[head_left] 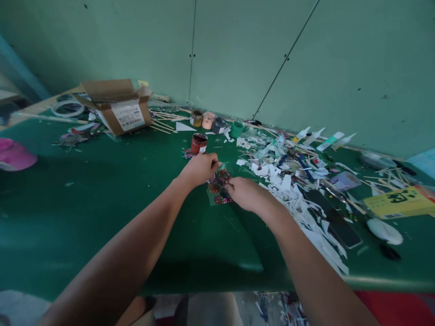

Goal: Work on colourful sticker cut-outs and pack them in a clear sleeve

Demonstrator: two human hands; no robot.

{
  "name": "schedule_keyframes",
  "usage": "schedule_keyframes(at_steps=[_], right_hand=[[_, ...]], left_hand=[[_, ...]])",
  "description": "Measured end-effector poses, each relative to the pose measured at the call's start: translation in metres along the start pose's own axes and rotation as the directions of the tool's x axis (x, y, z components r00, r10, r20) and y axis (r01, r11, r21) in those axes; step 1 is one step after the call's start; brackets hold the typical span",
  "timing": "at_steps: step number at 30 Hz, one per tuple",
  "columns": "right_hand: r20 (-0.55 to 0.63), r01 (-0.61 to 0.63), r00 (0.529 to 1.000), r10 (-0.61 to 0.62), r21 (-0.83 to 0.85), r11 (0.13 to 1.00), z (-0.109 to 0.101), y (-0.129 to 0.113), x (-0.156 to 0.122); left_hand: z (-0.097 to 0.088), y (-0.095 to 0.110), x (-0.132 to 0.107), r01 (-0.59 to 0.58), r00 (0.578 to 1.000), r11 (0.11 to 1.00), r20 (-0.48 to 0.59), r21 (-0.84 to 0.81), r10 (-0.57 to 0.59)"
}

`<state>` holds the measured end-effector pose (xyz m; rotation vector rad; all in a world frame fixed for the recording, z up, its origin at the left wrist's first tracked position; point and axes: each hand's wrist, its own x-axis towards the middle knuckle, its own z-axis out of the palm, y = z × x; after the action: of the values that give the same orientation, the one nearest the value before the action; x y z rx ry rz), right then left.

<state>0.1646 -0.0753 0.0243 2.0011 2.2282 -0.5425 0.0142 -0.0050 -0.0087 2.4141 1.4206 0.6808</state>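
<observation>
My left hand is closed in a pinch at the upper edge of a small clear plastic sheet with colourful red and dark patterned pieces. From the other side, my right hand has its fingers closed on the right edge of that same patterned sheet. The sheet is close to the green table top; whether it is a bag or a single film I cannot tell. Just beyond my left hand stands an open jar of dark red paint, on top of a small patterned scrap.
White paper scraps spread over the right side, near a dark phone-like slab and a yellow packet. Several paint jars and glue tubes line the wall. An open cardboard box and a pink container stand left.
</observation>
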Motion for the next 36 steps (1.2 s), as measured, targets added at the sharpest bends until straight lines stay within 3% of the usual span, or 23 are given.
schedule_keyframes(at_steps=[4, 6, 14, 19, 26, 32, 36], right_hand=[[0.114, 0.026, 0.993, -0.033, 0.064, 0.998, -0.011, 0.009, 0.006], [0.115, 0.023, 0.993, -0.03, 0.066, 0.998, -0.012, 0.008, 0.005], [-0.105, -0.002, 0.994, -0.002, -0.044, 0.999, -0.003, -0.005, -0.01], [-0.134, 0.008, 0.991, -0.01, -0.013, 1.0, -0.004, 0.007, -0.017], [-0.232, 0.041, 0.971, 0.051, 0.375, 0.926, 0.013, 0.034, -0.02], [-0.476, 0.011, 0.837, 0.268, 0.506, 0.862, 0.016, 0.055, -0.013], [-0.459, 0.105, 0.846, 0.271, 0.642, 0.76, 0.011, 0.063, 0.007]], left_hand=[[0.002, -0.001, 0.001, -0.001, 1.0, 1.0, 0.003, -0.001, 0.001], [0.002, -0.001, 0.001, 0.003, 1.0, 1.0, 0.007, 0.001, -0.003], [0.0, 0.002, 0.001, 0.026, 0.999, 1.0, 0.021, 0.018, -0.026], [0.001, 0.002, 0.0, 0.038, 0.999, 0.999, 0.026, 0.011, -0.038], [0.003, 0.001, 0.001, 0.066, 0.998, 0.995, -0.01, -0.07, -0.067], [0.002, -0.003, 0.003, 0.071, 0.99, 0.962, -0.097, -0.262, -0.1], [0.001, -0.004, 0.003, 0.081, 0.969, 0.895, -0.175, -0.439, -0.174]])
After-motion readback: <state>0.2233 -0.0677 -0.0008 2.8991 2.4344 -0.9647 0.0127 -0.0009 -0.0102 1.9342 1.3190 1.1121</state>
